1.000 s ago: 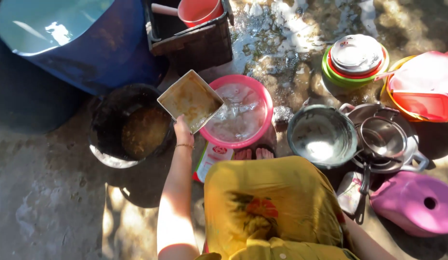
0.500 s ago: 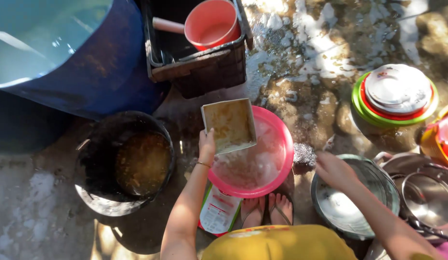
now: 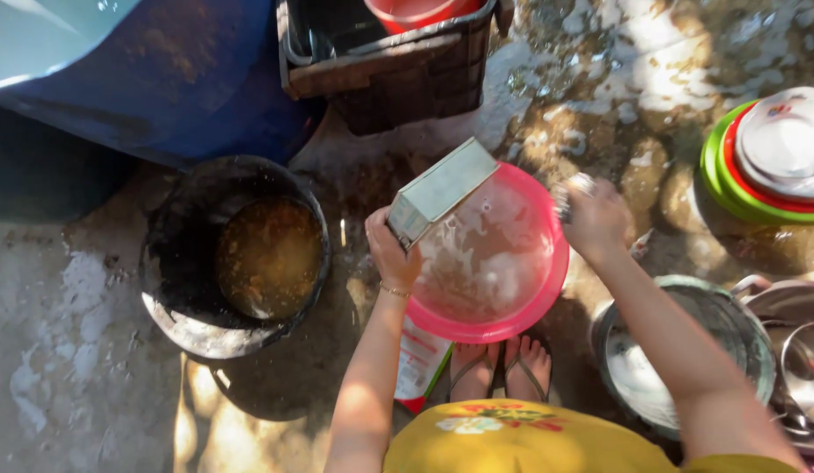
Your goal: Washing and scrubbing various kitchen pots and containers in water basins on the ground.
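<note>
Tilted up on its edge now, the square metal tin (image 3: 442, 190) is showing its outer side where a moment ago its greasy inside was facing up, and the right hand (image 3: 592, 219) has come up from the steel bowl (image 3: 678, 368) to the far rim of the pink basin (image 3: 490, 263). The left hand (image 3: 391, 250) is gripping the tin by its lower corner, fingers wrapped around the edge, holding it over the soapy water in the basin, near the left rim. The right hand is clenching something small and greyish, likely a scrubber, though blur is keeping me from telling for sure. So the washing step is under way, by my reading: the tin is being turned so its outside can be scrubbed above the suds. The next move, I'd judge, is calling for the right hand to travel across the basin to the tin while the left is keeping it steady and angled so water is draining back into the basin. Beside the basin, the black bucket (image 3: 236, 254) is holding murky brown water, a stack of coloured plates (image 3: 770, 158) is waiting at the right, and bare toes in sandals (image 3: 499, 363) are peeking out under the basin.
</note>
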